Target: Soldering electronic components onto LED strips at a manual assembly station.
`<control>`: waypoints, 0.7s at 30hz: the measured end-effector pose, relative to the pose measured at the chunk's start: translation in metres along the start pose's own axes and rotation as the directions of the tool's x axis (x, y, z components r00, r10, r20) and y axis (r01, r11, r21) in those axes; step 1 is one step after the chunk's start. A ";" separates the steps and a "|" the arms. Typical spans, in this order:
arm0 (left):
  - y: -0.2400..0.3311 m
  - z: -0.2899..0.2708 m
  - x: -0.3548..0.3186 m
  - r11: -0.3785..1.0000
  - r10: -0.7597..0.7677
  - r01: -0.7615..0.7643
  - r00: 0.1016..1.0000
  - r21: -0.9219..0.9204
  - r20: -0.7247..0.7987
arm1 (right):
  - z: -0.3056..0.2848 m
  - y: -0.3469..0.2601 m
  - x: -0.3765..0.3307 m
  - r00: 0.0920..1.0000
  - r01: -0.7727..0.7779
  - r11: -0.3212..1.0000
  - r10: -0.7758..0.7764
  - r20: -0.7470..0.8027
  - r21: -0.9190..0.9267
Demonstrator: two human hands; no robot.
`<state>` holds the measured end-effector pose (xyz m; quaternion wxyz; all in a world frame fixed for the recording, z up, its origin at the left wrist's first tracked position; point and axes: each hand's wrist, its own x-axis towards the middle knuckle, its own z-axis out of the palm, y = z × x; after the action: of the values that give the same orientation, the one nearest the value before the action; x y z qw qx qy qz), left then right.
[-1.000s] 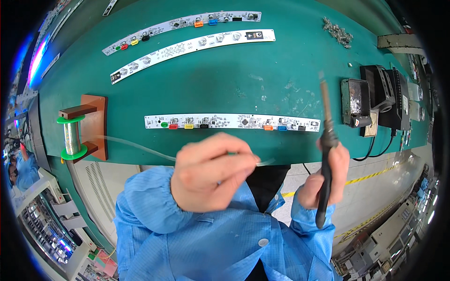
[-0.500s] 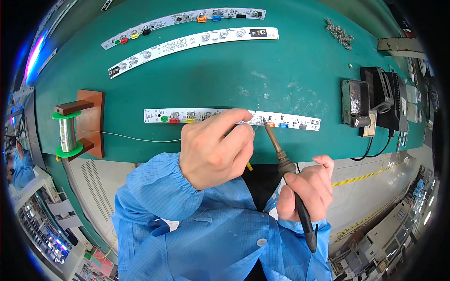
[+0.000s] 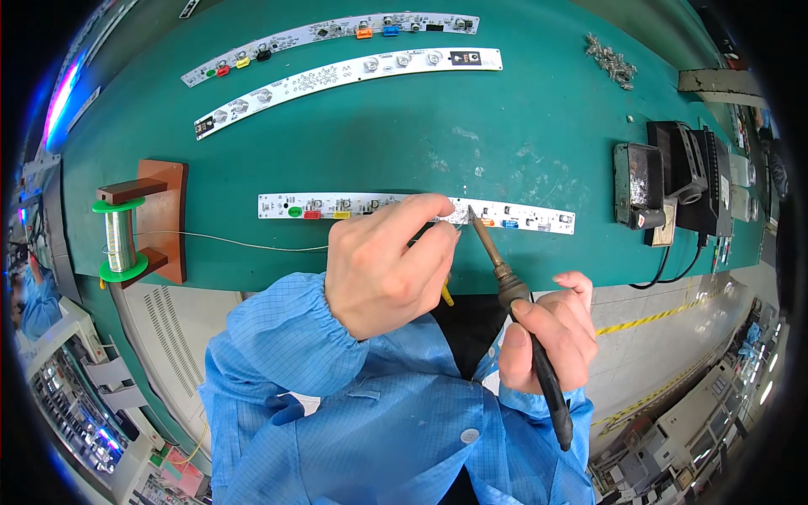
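A long, narrow white circuit board (image 3: 358, 201) with coloured connectors lies across the green table in front of me. My left hand (image 3: 380, 268) is closed over the board's middle, pinching thin solder wire (image 3: 252, 247) that runs from a green-ended spool (image 3: 123, 241); the wire's free end shows faintly near the iron's tip. In my right hand (image 3: 557, 341) is a soldering iron (image 3: 513, 293), gripped by its dark handle. The iron slants up and left, its tip at the board just left of the orange connector. My left fingers hide part of the board.
A brown stand (image 3: 172, 215) carries the spool at left. Farther back lie a curved board with coloured connectors (image 3: 290, 42) and a plain-faced curved board (image 3: 358, 72). Small metal parts (image 3: 611, 61) are heaped at far right. A dark metal box (image 3: 638, 181) sits beside black equipment (image 3: 711, 185) with cables.
The soldering iron's tip has shifted slightly up and left along the board, and my right hand moved a little with it. My left hand has barely moved.
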<state>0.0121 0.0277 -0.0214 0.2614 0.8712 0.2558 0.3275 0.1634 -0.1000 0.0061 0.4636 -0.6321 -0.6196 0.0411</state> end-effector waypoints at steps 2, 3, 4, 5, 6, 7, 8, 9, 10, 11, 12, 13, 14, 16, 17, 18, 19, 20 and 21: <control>0.000 0.000 0.000 1.000 0.006 -0.006 1.000 0.002 0.001 | -0.001 -0.001 0.000 1.000 -0.005 1.000 0.005 -0.002 0.003; 0.000 0.001 0.001 1.000 0.007 -0.007 1.000 0.008 0.004 | -0.002 -0.001 0.000 1.000 -0.010 1.000 0.010 -0.004 0.008; 0.000 0.001 0.000 1.000 0.007 -0.008 1.000 0.016 0.007 | -0.002 0.000 0.000 1.000 -0.010 1.000 0.010 -0.004 0.010; 0.000 0.001 0.000 1.000 0.006 -0.006 1.000 0.017 0.007 | -0.002 0.000 0.000 1.000 -0.010 1.000 0.010 0.003 0.013; 0.000 0.001 0.000 1.000 0.003 -0.003 1.000 0.024 0.009 | -0.002 0.000 0.000 1.000 -0.011 1.000 0.011 0.009 0.017; 0.000 0.001 0.000 1.000 0.001 -0.001 1.000 0.029 0.011 | -0.002 0.000 0.000 1.000 -0.011 1.000 0.011 0.009 0.016; 0.000 0.001 0.000 1.000 0.001 -0.001 1.000 0.028 0.011 | -0.002 0.000 0.000 1.000 -0.014 1.000 0.014 0.009 0.023; -0.001 0.002 -0.001 0.999 0.009 -0.009 1.000 0.046 0.009 | -0.002 0.000 0.001 1.000 -0.018 0.999 0.018 0.008 0.030; -0.002 0.004 -0.001 0.998 0.017 -0.017 1.000 0.063 0.007 | -0.002 0.000 0.000 1.000 -0.018 0.999 0.018 0.009 0.030; -0.001 0.004 -0.001 0.998 0.017 -0.017 1.000 0.062 0.007 | -0.002 0.001 0.000 1.000 -0.019 0.999 0.019 0.008 0.032; -0.001 0.004 0.000 0.998 0.010 -0.011 1.000 0.056 0.009 | -0.001 0.001 -0.001 1.000 -0.020 0.999 0.020 0.007 0.034; 0.000 0.003 0.000 0.999 0.003 -0.004 1.000 0.053 0.012 | -0.001 0.000 -0.001 1.000 -0.020 0.999 0.020 0.007 0.035; 0.001 0.003 0.000 0.999 0.003 -0.004 1.000 0.054 0.012 | -0.001 -0.001 -0.001 0.999 -0.037 0.999 0.037 0.005 0.037; 0.001 0.004 0.000 0.998 0.007 -0.007 1.000 0.066 0.004 | -0.001 -0.002 -0.001 0.999 -0.054 0.998 0.054 0.003 0.036; 0.001 0.004 0.000 0.998 0.008 -0.008 1.000 0.064 0.004 | -0.001 -0.001 0.000 0.999 -0.053 0.998 0.053 0.006 0.035; 0.001 0.005 0.000 0.998 0.008 -0.008 1.000 0.057 0.002 | -0.001 -0.001 0.000 0.999 -0.052 0.998 0.052 0.009 0.034; 0.001 0.004 0.001 0.999 0.007 -0.007 1.000 0.051 0.000 | -0.002 -0.001 0.000 0.999 -0.053 0.998 0.052 0.008 0.034; 0.002 0.004 0.001 0.999 0.009 -0.009 1.000 0.050 0.000 | -0.002 -0.001 0.000 0.998 -0.055 0.998 0.055 0.004 0.033; 0.003 0.005 0.001 0.999 0.010 -0.010 1.000 0.048 -0.003 | -0.003 -0.001 0.001 0.998 -0.058 0.998 0.058 0.000 0.032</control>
<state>0.0168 0.0251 -0.0223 0.2383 0.8779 0.2598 0.3239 0.1644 -0.1014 0.0090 0.4725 -0.6424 -0.5999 0.0640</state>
